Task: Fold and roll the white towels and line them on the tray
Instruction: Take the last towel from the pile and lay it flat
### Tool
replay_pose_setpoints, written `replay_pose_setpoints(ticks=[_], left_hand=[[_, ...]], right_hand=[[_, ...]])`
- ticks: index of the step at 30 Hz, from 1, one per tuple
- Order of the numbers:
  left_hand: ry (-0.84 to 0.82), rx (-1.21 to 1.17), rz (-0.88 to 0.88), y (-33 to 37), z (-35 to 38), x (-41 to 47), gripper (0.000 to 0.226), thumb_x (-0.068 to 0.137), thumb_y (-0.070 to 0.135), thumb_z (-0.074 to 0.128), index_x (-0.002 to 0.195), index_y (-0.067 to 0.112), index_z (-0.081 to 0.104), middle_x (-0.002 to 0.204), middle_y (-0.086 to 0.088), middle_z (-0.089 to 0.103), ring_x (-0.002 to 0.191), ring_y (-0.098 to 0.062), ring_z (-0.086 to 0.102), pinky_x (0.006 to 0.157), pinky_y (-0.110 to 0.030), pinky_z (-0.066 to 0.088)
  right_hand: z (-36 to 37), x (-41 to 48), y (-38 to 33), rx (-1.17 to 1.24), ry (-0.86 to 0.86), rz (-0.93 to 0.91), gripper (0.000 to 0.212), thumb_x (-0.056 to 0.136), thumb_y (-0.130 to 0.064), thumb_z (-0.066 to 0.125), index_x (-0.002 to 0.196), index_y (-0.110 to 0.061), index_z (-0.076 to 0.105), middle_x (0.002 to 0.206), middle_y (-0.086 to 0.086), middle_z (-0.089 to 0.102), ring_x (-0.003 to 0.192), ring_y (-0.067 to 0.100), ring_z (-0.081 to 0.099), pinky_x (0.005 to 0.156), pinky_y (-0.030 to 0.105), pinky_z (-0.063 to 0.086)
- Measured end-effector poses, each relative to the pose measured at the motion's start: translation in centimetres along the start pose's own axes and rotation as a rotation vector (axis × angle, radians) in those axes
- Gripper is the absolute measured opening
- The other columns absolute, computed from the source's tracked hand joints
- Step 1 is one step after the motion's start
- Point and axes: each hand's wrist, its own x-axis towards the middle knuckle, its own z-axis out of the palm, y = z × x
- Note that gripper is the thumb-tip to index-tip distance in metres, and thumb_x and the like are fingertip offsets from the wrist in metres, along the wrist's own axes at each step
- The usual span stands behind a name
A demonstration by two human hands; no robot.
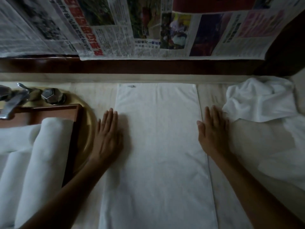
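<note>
Folded towel (158,146): lying flat as a long white strip down the middle of the cloth-covered surface (250,156), running from the near edge almost to the far edge.
Left hand (108,136): lying palm down over the strip's left long edge, fingers straight and together, gripping nothing.
Right hand (212,131): lying palm down over the strip's right long edge, fingers straight, gripping nothing.
Towel vs hands: strip is stretching between the two flat hands, both sitting on its farther half.
Rolled towels (49,146): at least two lying side by side in the wooden tray (73,146) at the surface's left edge.
Crumpled towel (257,100): sitting heaped at the far right corner, just beside the right fingertips.
Tap (11,100): standing behind the tray, beside a brass dish (90,126).
Newspaper (132,27): showing beyond the far edge.
</note>
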Motion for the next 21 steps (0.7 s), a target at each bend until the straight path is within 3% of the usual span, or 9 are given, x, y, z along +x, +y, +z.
replay_pose_setpoints(ticks=[3, 5, 8, 15, 18, 21], left_hand=[[0.034, -0.096, 0.1, 5.9, 1.3, -3.4, 0.061, 0.104, 0.029, 0.035, 0.159, 0.003, 0.027, 0.168, -0.015, 0.019, 0.157, -0.028, 0.013, 0.126, -0.053, 0.015], [-0.05, -0.139, 0.148, 8.9, 2.6, -5.7, 0.059, 0.107, 0.036, 0.028, 0.16, 0.007, 0.028, 0.168, -0.011, 0.02, 0.157, -0.025, 0.014, 0.125, -0.053, 0.018], [-0.117, -0.044, 0.181, 7.1, 2.7, -7.3, 0.062, 0.107, 0.045, 0.028, 0.161, 0.015, 0.025, 0.17, -0.005, 0.018, 0.158, -0.02, 0.013, 0.125, -0.051, 0.021], [-0.085, 0.029, 0.023, -0.4, -0.8, -9.3, 0.065, 0.107, 0.046, 0.023, 0.163, 0.013, 0.019, 0.171, -0.006, 0.013, 0.158, -0.021, 0.008, 0.125, -0.053, 0.016], [0.011, -0.029, 0.046, 2.8, -1.3, -12.3, 0.062, 0.104, 0.033, 0.033, 0.159, 0.003, 0.027, 0.168, -0.015, 0.021, 0.157, -0.029, 0.014, 0.126, -0.054, 0.016], [-0.003, -0.171, 0.073, 8.7, 0.5, -16.3, 0.059, 0.104, 0.025, 0.034, 0.157, 0.002, 0.031, 0.167, -0.016, 0.022, 0.157, -0.029, 0.016, 0.126, -0.052, 0.015]], right_hand=[[-0.6, -4.8, -5.8, 0.095, 0.03, -0.03, 0.064, 0.105, -0.041, 0.036, 0.16, -0.01, 0.028, 0.169, 0.015, 0.017, 0.156, 0.034, 0.014, 0.123, 0.057, 0.017], [-0.4, -8.8, -9.5, 0.098, -0.056, -0.167, 0.063, 0.105, -0.043, 0.038, 0.16, -0.014, 0.029, 0.169, 0.012, 0.017, 0.157, 0.032, 0.011, 0.123, 0.059, 0.013], [-0.3, -11.1, -8.2, 0.031, -0.117, -0.323, 0.062, 0.105, -0.047, 0.039, 0.16, -0.019, 0.031, 0.169, 0.005, 0.019, 0.157, 0.026, 0.012, 0.121, 0.061, 0.018], [-2.0, -10.0, 0.8, -0.054, -0.086, -0.039, 0.065, 0.107, -0.049, 0.022, 0.158, -0.011, 0.034, 0.166, 0.013, 0.026, 0.154, 0.035, 0.023, 0.119, 0.062, 0.022], [-3.4, -12.5, -2.0, 0.026, -0.014, 0.019, 0.064, 0.106, -0.044, 0.031, 0.161, -0.013, 0.025, 0.169, 0.012, 0.018, 0.155, 0.034, 0.017, 0.119, 0.059, 0.02], [-3.1, -17.4, -8.7, 0.092, -0.054, -0.076, 0.065, 0.104, -0.037, 0.039, 0.162, -0.014, 0.022, 0.17, 0.011, 0.012, 0.157, 0.032, 0.009, 0.123, 0.057, 0.011]])
